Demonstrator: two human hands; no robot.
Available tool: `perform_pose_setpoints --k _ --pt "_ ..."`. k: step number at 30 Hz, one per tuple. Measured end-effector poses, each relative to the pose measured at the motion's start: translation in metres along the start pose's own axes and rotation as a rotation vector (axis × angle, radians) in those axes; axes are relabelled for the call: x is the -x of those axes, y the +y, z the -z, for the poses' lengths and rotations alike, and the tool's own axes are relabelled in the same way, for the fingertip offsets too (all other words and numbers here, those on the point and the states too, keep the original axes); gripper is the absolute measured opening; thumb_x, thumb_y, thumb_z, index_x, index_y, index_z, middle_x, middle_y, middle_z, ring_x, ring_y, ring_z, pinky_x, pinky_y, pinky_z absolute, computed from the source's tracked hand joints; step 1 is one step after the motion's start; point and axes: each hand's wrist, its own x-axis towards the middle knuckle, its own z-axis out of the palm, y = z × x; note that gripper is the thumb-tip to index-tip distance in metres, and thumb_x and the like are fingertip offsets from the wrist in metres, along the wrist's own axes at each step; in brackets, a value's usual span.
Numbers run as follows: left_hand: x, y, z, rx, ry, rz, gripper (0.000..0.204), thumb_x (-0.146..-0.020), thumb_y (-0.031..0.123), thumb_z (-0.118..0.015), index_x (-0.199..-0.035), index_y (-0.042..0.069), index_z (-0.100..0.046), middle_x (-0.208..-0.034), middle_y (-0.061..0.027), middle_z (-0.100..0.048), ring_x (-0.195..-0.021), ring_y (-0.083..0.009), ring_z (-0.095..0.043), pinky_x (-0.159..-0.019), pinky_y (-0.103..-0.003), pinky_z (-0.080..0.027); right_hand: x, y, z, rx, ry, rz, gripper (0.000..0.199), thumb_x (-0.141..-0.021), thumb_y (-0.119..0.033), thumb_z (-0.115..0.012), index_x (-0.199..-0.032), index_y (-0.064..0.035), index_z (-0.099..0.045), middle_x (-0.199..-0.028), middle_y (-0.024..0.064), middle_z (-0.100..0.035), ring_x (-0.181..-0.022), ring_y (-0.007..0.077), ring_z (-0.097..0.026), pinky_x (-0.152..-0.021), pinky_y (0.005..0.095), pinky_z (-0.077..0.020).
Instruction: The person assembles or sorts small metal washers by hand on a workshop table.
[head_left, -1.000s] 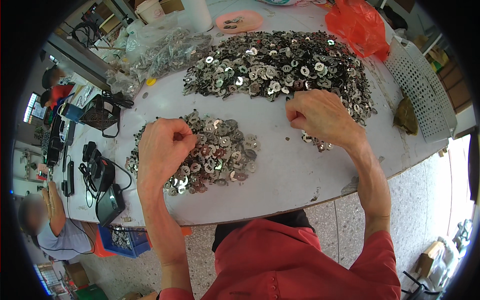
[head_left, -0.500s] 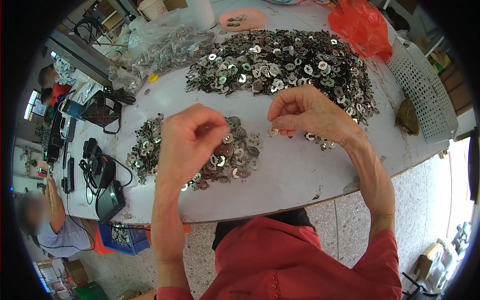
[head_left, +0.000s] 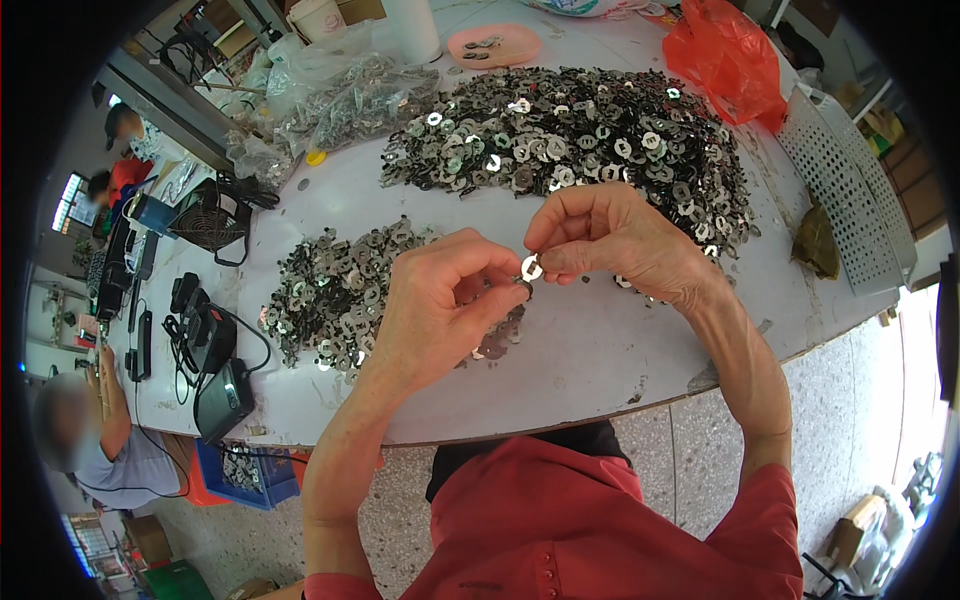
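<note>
My right hand [head_left: 625,245] pinches a small shiny metal disc with a slotted hole [head_left: 531,268] between thumb and forefinger. My left hand [head_left: 450,305] has come right up against it, its thumb and forefinger closed around the near side of the disc. A dark bit shows at the left thumb tip, too small to name. Below and left of the hands lies a smaller pile of similar metal discs [head_left: 340,285], partly covered by my left hand. Beyond my right hand spreads a large heap of the same discs [head_left: 570,125].
On the white table [head_left: 560,370] stand a pink dish [head_left: 520,42] with a few pieces, a red plastic bag [head_left: 725,65], a perforated grey basket [head_left: 840,190], clear bags of parts [head_left: 350,100], a small fan [head_left: 210,220] and black power adapters [head_left: 222,400]. Another person [head_left: 120,440] sits at the left.
My left hand has moved right from over the smaller pile to meet my right hand. The disc in my right hand now sits between both hands' fingertips.
</note>
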Motion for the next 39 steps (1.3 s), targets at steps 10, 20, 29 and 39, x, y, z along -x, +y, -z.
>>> perform_pose_setpoints --k 10,20,29,39 --pt "0.0 -0.009 -0.002 0.006 0.057 -0.031 0.012 -0.073 -0.003 -0.072 -0.082 -0.001 -0.064 -0.072 -0.004 -0.06 -0.056 -0.0102 -0.055 -0.051 -0.025 -0.043 0.003 -0.003 -0.008 0.125 0.019 0.131 0.018 -0.076 0.003 -0.072 -0.092 -0.0004 -0.064 -0.085 0.0037 -0.066 -0.076 0.0074 -0.061 -0.071 0.0212 -0.0518" --pt "-0.001 -0.007 0.008 0.04 0.053 0.043 0.008 -0.076 -0.002 -0.069 -0.082 -0.001 -0.064 -0.073 -0.0026 -0.06 -0.059 -0.0082 -0.053 -0.053 -0.023 -0.042 0.007 -0.009 0.003 0.35 0.006 0.231 0.02 -0.075 -0.001 -0.072 -0.094 0.0001 -0.065 -0.084 0.0026 -0.065 -0.076 0.0088 -0.062 -0.069 0.0231 -0.0518" --pt "0.001 -0.008 0.066 -0.202 -0.007 0.223 0.005 -0.076 0.0 -0.067 -0.078 -0.003 -0.063 -0.065 -0.0027 -0.06 -0.058 -0.0081 -0.052 -0.054 -0.025 -0.042 0.027 -0.009 0.039 1.098 0.072 0.182 0.022 -0.063 -0.011 -0.071 -0.081 -0.0025 -0.062 -0.065 0.0054 -0.059 -0.065 0.0189 -0.06 -0.062 0.0322 -0.0468" --pt "0.001 -0.007 0.066 -0.507 -0.041 0.331 0.008 -0.073 0.002 -0.069 -0.076 -0.003 -0.064 -0.06 -0.0057 -0.061 -0.056 -0.0121 -0.055 -0.054 -0.027 -0.043 0.021 -0.008 0.028 1.249 -0.009 0.032 0.011 -0.063 -0.011 -0.066 -0.069 -0.0039 -0.061 -0.065 0.0071 -0.058 -0.066 0.0266 -0.059 -0.062 0.0389 -0.0441"
